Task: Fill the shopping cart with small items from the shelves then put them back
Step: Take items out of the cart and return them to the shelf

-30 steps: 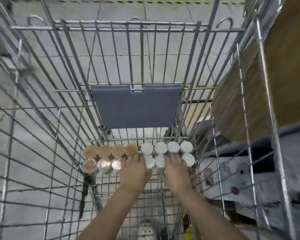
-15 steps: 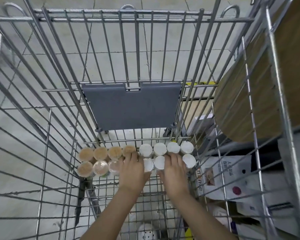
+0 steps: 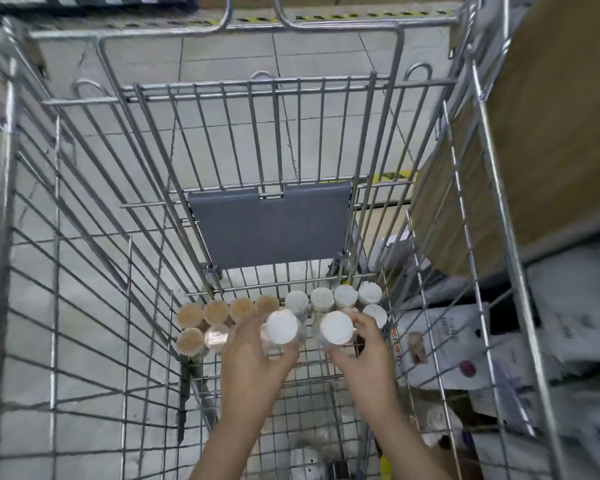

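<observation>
Both my arms reach down into the wire shopping cart (image 3: 94, 258). My left hand (image 3: 253, 362) grips a white-lidded jar (image 3: 282, 326) raised above the cart floor. My right hand (image 3: 364, 355) grips a second white-lidded jar (image 3: 336, 328) beside it. Behind them, several white-lidded jars (image 3: 333, 297) stand in a row at the far end of the cart floor. To their left stand several brown-lidded jars (image 3: 217, 311) in two rows.
A grey plastic seat flap (image 3: 271, 226) hangs on the cart's far wall above the jars. A brown cardboard box (image 3: 548, 133) and printed packages (image 3: 440, 344) lie outside the cart's right side. Tiled floor (image 3: 84, 209) shows through the wires on the left.
Both hands have closed on a white-lidded jar each and lifted them up out of the front row. The camera has tilted up and pulled back.
</observation>
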A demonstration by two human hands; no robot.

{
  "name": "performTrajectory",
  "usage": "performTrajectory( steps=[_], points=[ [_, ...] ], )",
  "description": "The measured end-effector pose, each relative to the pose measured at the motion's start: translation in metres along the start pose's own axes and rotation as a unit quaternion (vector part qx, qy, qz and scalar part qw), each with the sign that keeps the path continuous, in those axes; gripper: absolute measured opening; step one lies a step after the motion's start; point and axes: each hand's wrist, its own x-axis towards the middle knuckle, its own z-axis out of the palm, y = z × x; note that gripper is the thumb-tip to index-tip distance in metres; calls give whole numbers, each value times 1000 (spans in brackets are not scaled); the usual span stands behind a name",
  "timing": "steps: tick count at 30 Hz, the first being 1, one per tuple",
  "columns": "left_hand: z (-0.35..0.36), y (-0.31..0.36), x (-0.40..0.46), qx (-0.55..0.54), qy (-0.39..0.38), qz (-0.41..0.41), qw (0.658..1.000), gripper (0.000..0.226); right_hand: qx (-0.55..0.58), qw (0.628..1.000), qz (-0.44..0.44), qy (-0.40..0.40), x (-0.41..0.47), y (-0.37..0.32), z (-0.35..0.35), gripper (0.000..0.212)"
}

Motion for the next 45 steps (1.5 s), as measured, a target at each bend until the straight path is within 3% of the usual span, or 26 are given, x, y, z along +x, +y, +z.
performTrajectory(
  steps=[4, 8, 13, 17, 24, 26, 28, 32, 38, 42, 45],
  points=[
    [-45, 43, -22, -213, 7, -58, 975, 43, 108, 994, 6, 34, -26, -37, -13, 50],
    [-95, 73, -52, -294, 9, -24, 955, 35, 178, 982, -6, 61, -70, -86, -36, 49],
    [-162, 101, -112, -320, -40, 8, 946, 27, 249, 965, -23, 76, -154, -145, -74, 47],
    [-218, 123, -170, -347, -92, 11, 933, 39, 291, 953, -26, 85, -231, -180, -103, 52],
    [-288, 178, -261, -365, -166, 58, 914, 32, 358, 920, -25, 160, -358, -220, -156, 57],
    [-297, 200, -284, -359, -197, 70, 910, 43, 367, 910, -28, 190, -393, -227, -176, 43],
    [-302, 222, -308, -356, -229, 88, 902, 49, 374, 899, -26, 227, -425, -232, -199, 50],
    [-303, 266, -365, -342, -297, 156, 878, 31, 383, 870, -21, 311, -498, -232, -242, 22],
    [-284, 309, -484, -337, -410, 202, 823, 25, 372, 821, -24, 432, -643, -209, -300, 28],
    [-254, 319, -590, -334, -495, 183, 781, 54, 348, 780, -15, 519, -770, -181, -330, 42],
    [-237, 316, -684, -313, -566, 182, 740, 48, 325, 744, -5, 584, -871, -159, -341, 37]
  ],
)
